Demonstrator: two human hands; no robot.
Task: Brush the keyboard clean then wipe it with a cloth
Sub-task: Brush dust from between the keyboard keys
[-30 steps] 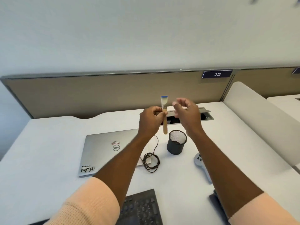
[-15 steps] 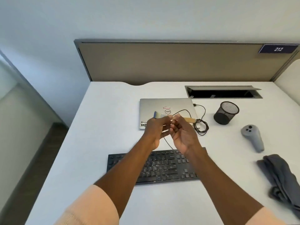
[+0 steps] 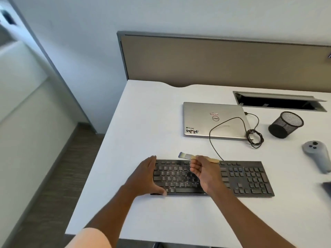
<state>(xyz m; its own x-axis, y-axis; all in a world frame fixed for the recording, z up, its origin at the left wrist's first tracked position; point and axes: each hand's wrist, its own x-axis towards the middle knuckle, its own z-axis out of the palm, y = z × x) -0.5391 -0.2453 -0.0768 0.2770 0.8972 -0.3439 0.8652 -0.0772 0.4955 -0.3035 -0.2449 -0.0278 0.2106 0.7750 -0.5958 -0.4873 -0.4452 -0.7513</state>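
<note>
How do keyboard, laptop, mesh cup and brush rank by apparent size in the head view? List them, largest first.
1. keyboard, though nearer the camera
2. laptop
3. mesh cup
4. brush

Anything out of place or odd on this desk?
Only minor things: a black cable trails from behind the keyboard across the closed laptop lid to a loose coil at its right edge, and the cable hatch stands open. Nothing spilled or damaged shows.
</note>
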